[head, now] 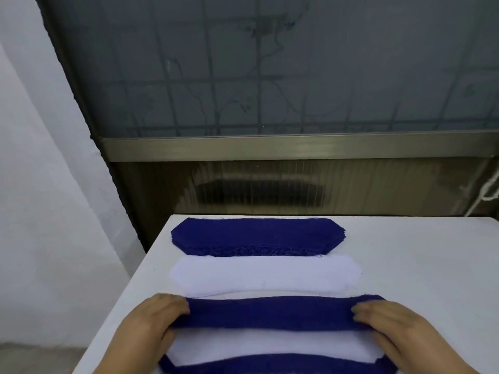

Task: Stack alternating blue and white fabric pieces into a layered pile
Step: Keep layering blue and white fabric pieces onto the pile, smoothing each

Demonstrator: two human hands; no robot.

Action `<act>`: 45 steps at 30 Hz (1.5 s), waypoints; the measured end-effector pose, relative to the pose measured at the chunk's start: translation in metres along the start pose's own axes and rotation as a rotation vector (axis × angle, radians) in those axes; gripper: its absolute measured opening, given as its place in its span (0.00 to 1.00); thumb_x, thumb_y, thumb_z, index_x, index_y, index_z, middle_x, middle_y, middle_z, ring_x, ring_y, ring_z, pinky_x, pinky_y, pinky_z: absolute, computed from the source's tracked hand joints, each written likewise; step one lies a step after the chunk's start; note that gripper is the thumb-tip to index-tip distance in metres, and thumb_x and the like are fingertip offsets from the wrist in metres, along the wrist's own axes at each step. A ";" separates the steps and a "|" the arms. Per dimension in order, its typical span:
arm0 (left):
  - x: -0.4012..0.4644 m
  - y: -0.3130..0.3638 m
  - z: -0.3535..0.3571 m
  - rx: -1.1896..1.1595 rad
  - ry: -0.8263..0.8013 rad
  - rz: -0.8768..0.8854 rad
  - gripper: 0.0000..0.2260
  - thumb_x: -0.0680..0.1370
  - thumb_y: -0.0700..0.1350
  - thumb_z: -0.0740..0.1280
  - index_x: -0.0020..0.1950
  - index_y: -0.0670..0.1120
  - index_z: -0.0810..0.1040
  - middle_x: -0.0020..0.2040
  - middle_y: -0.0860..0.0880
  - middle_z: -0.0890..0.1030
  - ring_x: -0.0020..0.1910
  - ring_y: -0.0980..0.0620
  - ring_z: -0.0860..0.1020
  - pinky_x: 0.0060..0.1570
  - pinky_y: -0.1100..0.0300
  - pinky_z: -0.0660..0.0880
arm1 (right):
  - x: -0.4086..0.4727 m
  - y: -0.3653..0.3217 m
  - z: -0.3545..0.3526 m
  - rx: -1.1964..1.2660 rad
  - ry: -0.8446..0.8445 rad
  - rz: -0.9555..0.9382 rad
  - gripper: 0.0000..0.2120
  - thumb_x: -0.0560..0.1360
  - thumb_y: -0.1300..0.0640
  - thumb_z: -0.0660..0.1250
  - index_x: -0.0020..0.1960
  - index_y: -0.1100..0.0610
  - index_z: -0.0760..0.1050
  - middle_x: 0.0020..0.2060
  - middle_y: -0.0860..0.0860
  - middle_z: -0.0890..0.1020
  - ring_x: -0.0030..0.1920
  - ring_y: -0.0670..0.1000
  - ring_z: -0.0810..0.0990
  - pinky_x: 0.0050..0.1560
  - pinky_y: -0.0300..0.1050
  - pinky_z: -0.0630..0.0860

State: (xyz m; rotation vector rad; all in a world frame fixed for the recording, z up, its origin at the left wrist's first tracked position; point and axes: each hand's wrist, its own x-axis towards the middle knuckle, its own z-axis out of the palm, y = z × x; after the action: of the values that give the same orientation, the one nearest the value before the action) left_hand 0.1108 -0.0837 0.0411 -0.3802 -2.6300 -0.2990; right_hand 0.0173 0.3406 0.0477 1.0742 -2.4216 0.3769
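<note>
On the white table [421, 265] lie a stack of blue fabric pieces [256, 236] at the back and a stack of white pieces [266, 275] just in front of it. Nearest me is the layered pile: a white piece [270, 346] lies over a blue piece [270, 367] at the bottom edge. A blue piece [270, 313] is stretched across above the pile. My left hand [151, 322] grips its left end and my right hand [391, 327] grips its right end.
The table's left edge runs diagonally at the left, with a pale wall and floor beyond it. Behind the table stands a metal-framed frosted window. A white cord [486, 193] hangs at the far right.
</note>
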 end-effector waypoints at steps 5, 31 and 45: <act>-0.022 0.005 0.007 0.037 -0.038 0.029 0.19 0.75 0.45 0.55 0.40 0.51 0.86 0.47 0.55 0.84 0.47 0.61 0.80 0.62 0.78 0.57 | -0.015 -0.007 0.004 -0.028 -0.019 -0.038 0.33 0.83 0.47 0.42 0.39 0.49 0.85 0.44 0.43 0.85 0.44 0.41 0.83 0.58 0.25 0.62; 0.118 0.009 0.069 0.004 -0.034 -0.169 0.07 0.74 0.48 0.72 0.51 0.52 0.83 0.48 0.57 0.82 0.45 0.59 0.79 0.47 0.69 0.71 | 0.123 0.037 0.083 0.134 -0.168 0.287 0.09 0.79 0.50 0.62 0.58 0.46 0.76 0.53 0.40 0.77 0.51 0.40 0.73 0.51 0.30 0.70; 0.195 0.013 0.147 -0.181 -0.128 -0.344 0.14 0.77 0.57 0.64 0.61 0.54 0.76 0.57 0.58 0.76 0.56 0.60 0.71 0.57 0.63 0.71 | 0.177 0.064 0.132 0.206 -0.290 0.472 0.05 0.78 0.50 0.64 0.52 0.49 0.76 0.51 0.45 0.76 0.50 0.44 0.73 0.55 0.40 0.74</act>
State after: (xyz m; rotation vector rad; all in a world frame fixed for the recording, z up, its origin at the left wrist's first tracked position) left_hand -0.1123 0.0101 0.0070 0.0009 -2.7973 -0.6465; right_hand -0.1744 0.2162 0.0213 0.6560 -2.9476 0.6763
